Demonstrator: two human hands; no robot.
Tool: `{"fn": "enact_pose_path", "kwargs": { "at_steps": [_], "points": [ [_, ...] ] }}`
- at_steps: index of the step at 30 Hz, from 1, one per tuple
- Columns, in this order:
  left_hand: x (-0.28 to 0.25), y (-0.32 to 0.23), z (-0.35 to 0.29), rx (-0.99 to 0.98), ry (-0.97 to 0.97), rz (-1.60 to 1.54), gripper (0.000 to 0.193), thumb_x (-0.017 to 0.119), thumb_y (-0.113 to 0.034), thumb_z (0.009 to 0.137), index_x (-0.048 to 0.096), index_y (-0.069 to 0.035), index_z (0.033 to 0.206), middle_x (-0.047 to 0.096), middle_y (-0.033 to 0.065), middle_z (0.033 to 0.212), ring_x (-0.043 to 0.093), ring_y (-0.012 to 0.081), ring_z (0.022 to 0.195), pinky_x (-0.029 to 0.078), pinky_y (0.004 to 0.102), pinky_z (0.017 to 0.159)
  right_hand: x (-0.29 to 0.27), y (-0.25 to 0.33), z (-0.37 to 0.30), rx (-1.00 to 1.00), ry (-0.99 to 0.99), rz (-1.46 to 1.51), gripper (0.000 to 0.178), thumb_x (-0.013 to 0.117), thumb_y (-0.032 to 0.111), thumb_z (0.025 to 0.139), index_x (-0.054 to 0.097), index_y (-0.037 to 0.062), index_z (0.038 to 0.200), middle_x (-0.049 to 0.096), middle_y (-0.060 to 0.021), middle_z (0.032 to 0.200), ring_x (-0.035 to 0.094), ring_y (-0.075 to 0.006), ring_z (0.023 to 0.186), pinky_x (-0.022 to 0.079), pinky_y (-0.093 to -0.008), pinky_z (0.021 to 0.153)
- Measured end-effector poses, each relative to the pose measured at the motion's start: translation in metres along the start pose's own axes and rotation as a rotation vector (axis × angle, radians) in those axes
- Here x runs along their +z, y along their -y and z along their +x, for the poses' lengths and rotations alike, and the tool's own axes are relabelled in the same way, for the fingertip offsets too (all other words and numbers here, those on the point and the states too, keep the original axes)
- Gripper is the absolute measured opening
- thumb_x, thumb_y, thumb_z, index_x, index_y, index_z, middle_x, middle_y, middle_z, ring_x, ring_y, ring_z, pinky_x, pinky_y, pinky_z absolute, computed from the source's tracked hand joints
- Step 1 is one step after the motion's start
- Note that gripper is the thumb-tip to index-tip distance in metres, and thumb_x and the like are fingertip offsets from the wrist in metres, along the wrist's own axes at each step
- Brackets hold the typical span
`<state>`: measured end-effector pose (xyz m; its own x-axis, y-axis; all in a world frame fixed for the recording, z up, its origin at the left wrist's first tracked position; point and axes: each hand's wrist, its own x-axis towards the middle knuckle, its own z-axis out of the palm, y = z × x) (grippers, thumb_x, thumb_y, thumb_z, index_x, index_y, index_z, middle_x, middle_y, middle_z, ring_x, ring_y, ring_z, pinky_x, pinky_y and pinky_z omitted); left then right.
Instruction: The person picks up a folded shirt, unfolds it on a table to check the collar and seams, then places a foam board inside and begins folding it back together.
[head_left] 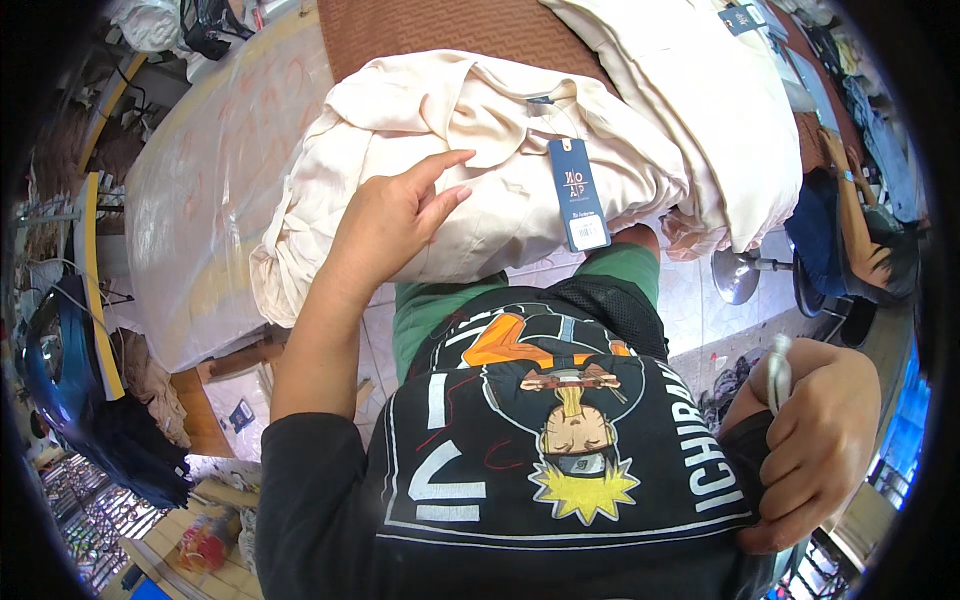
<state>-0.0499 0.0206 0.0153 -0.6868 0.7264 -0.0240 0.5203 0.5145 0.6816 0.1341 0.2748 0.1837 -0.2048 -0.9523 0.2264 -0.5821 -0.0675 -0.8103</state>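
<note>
A cream satin-like garment [400, 110] lies folded in front of me, its collar facing up. A dark blue hang tag [578, 195] is attached by a string near the collar and lies flat on the cloth. Over the garment's left part hovers my left hand [395, 220], thumb and index finger apart, holding nothing that shows. My right hand [815, 450] is away at the lower right, beside my black shirt, closed in a fist. A slim whitish thing [779, 372] sticks up from it; its kind I cannot make out, and its lower part is hidden.
Another pile of cream garments [700, 110] lies to the right, with a blue tag [742, 20] on top. A brown textured cloth [430, 30] covers the table behind. On the left stands a large plastic-wrapped bundle [220, 180]. A person [860, 235] sits at the far right.
</note>
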Motion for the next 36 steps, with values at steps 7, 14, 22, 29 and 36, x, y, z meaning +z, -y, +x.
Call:
{"fn": "enact_pose_path", "kwargs": {
  "at_steps": [7,14,22,29,36],
  "points": [
    [0.032,-0.012,0.071,0.454,-0.392,0.213,0.029,0.067,-0.024,0.08,0.066,-0.007,0.104,0.066,0.009,0.095,0.06,0.0236,0.09,0.045,0.0326,0.081,-0.014,-0.088,-0.033,0.688,-0.695,-0.162,0.021,0.065,0.02,0.082,0.065,-0.0004,0.084,0.062,-0.0074,0.067,0.058,-0.0155,0.056,0.047,-0.0269,0.056],
    [0.042,-0.002,0.103,0.29,-0.219,0.119,0.021,0.062,-0.019,0.083,0.066,-0.005,0.098,0.066,0.0095,0.093,0.062,0.0234,0.081,0.048,0.032,0.076,0.002,-0.202,-0.038,0.968,-1.155,-0.523,0.021,0.061,0.013,0.079,0.067,0.01,0.099,0.064,-0.0181,0.077,0.062,-0.0336,0.07,0.048,-0.0376,0.065],
    [0.038,-0.002,0.091,0.084,-0.097,0.117,0.03,0.072,-0.014,0.075,0.066,-0.008,0.104,0.065,0.008,0.092,0.059,0.0143,0.07,0.048,0.0266,0.069,0.018,-0.231,-0.031,1.134,-1.121,-0.578,0.022,0.065,0.021,0.078,0.068,0.014,0.098,0.064,-0.0164,0.073,0.062,-0.0346,0.069,0.049,-0.0417,0.065],
    [0.05,0.001,0.076,0.161,-0.184,0.065,0.035,0.073,-0.022,0.074,0.064,-0.007,0.104,0.058,0.0071,0.107,0.062,0.0194,0.074,0.05,0.0313,0.068,0.024,-0.234,-0.032,1.142,-1.155,-0.534,0.02,0.066,0.022,0.078,0.068,0.012,0.096,0.065,-0.016,0.073,0.063,-0.0342,0.069,0.049,-0.0412,0.064],
    [0.06,-0.014,0.071,0.106,-0.287,0.104,0.029,0.073,-0.018,0.075,0.067,-0.01,0.102,0.062,0.0048,0.087,0.059,0.0144,0.067,0.048,0.0283,0.063,0.025,-0.231,-0.03,1.167,-1.161,-0.524,0.021,0.065,0.023,0.079,0.068,0.011,0.096,0.065,-0.0161,0.073,0.062,-0.0345,0.069,0.049,-0.0407,0.064]
  ]
}}
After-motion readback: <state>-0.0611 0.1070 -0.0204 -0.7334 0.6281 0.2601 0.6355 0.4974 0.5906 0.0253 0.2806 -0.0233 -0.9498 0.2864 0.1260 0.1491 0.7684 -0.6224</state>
